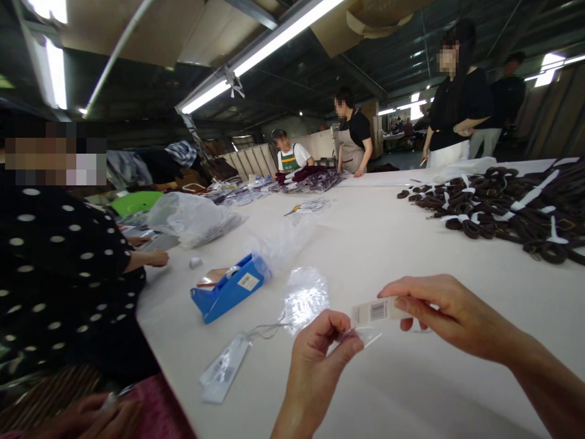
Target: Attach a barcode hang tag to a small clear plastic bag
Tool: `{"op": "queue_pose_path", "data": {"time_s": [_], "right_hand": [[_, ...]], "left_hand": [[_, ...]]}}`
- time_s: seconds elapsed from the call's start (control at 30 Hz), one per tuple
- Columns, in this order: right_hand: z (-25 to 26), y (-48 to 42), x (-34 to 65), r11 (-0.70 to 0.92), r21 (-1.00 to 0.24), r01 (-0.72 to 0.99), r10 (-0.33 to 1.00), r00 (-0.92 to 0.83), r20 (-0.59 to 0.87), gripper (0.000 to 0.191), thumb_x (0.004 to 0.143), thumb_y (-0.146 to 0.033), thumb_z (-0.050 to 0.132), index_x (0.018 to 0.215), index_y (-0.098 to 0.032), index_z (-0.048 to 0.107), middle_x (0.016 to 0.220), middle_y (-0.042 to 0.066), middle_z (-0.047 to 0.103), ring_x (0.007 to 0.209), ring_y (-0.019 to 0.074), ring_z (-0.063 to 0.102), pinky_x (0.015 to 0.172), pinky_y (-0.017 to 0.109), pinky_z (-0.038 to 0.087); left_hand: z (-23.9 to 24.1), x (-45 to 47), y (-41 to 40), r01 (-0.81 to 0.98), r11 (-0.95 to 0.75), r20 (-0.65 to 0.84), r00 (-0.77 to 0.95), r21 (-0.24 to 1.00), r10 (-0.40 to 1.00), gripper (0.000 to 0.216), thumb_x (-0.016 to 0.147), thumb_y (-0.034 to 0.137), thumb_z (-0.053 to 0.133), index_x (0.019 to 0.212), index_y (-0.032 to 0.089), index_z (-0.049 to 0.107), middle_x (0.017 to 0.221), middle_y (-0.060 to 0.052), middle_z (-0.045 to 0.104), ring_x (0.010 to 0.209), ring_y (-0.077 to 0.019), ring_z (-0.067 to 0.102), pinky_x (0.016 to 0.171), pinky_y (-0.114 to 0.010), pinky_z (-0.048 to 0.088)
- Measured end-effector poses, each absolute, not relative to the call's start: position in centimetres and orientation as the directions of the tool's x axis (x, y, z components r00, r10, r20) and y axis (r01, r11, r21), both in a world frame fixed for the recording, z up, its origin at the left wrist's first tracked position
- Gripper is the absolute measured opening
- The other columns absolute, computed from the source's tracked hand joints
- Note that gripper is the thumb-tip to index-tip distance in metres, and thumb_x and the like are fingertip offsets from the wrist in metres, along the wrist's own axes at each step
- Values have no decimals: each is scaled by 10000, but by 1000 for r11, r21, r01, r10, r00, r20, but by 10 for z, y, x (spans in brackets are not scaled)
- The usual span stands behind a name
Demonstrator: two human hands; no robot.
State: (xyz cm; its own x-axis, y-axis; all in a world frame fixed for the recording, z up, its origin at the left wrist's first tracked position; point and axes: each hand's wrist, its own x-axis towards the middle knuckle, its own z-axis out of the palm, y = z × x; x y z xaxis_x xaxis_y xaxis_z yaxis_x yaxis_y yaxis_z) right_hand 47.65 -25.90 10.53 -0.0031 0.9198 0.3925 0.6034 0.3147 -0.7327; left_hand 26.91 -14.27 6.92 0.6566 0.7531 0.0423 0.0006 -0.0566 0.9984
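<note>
Between thumb and fingers, my right hand (439, 311) pinches the right end of a pale label with a barcode (372, 312). My left hand (322, 347) is closed on a small clear plastic piece (364, 335), just below the label's left end; whether it also grips the label I cannot tell. Beyond my left hand lie shiny clear plastic bags (307, 296) on the white table (393, 390). A tag in a clear sleeve with a grey string (227, 369) rests to the left. Behind it stands a blue tape dispenser (233, 286).
Bundled dark brown belts or cords with white ties (484, 204) are heaped at the right. A large plastic bag (192, 216) and yellow-handled scissors (291, 211) lie farther back. A co-worker in a polka-dot top (64, 262) is at the left edge; other people stand or sit behind the table.
</note>
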Motion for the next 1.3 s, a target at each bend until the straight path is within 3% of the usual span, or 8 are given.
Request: {"op": "queue_pose_path", "data": {"time_s": [0.17, 0.43, 0.67, 0.83, 0.97, 1.07, 1.3], "right_hand": [[107, -258, 476, 303, -726, 617, 928, -19, 371, 210, 985, -267, 443, 1113, -298, 607, 887, -60, 674, 674, 42, 615, 630, 128, 453], [105, -255, 479, 261, -702, 663, 947, -33, 321, 221, 990, -290, 421, 1100, -284, 613, 851, -50, 662, 666, 60, 609, 624, 162, 441], [101, -250, 476, 262, -743, 616, 950, -30, 310, 222, 980, -261, 433, 1125, -288, 599, 890, -57, 663, 655, 53, 610, 624, 151, 455], [100, -250, 480, 233, -753, 615, 961, -29, 274, 242, 984, -278, 419, 1148, -295, 597, 854, -50, 667, 662, 68, 609, 638, 168, 459], [100, -249, 484, 186, -743, 643, 975, -27, 221, 254, 978, -276, 416, 1154, -288, 599, 724, -44, 644, 660, 103, 604, 626, 198, 455], [102, -248, 485, 208, -740, 639, 975, -79, 207, 250, 964, -238, 420, 1089, -263, 635, 762, -26, 652, 652, 111, 605, 630, 209, 463], [100, -244, 484, 195, -724, 661, 978, -72, 198, 256, 944, -202, 427, 1068, -246, 647, 774, -18, 651, 642, 113, 607, 625, 208, 463]], "left_hand": [[67, 272, -144, 25, -23, 2, 640, 999, 768, 197, 702, 282, 752, 727, 161, 598, 653, 36, 558, 661, -96, 482, 644, -216, 361], [72, 273, -145, -23, 70, -42, 605, 997, 795, 167, 674, 222, 761, 725, 163, 613, 632, 41, 600, 615, -77, 490, 593, -187, 356], [72, 278, -151, -28, 74, -39, 633, 997, 773, 118, 700, 244, 728, 761, 150, 687, 741, -40, 719, 619, -110, 557, 582, -215, 428], [72, 279, -150, 6, 27, -25, 590, 1000, 807, 225, 771, 349, 662, 785, 140, 743, 703, -68, 736, 566, -112, 560, 567, -227, 458], [72, 280, -147, 18, -59, 41, 523, 998, 852, 323, 724, 443, 682, 818, 142, 753, 625, -64, 720, 580, -156, 604, 571, -265, 502], [76, 283, -146, -14, -90, 85, 501, 996, 861, 416, 680, 517, 694, 854, 143, 748, 600, -63, 710, 602, -189, 633, 565, -292, 524], [79, 287, -147, -50, -45, 64, 536, 998, 842, 442, 655, 510, 725, 914, 152, 721, 642, -55, 713, 655, -203, 658, 601, -306, 543]]}}
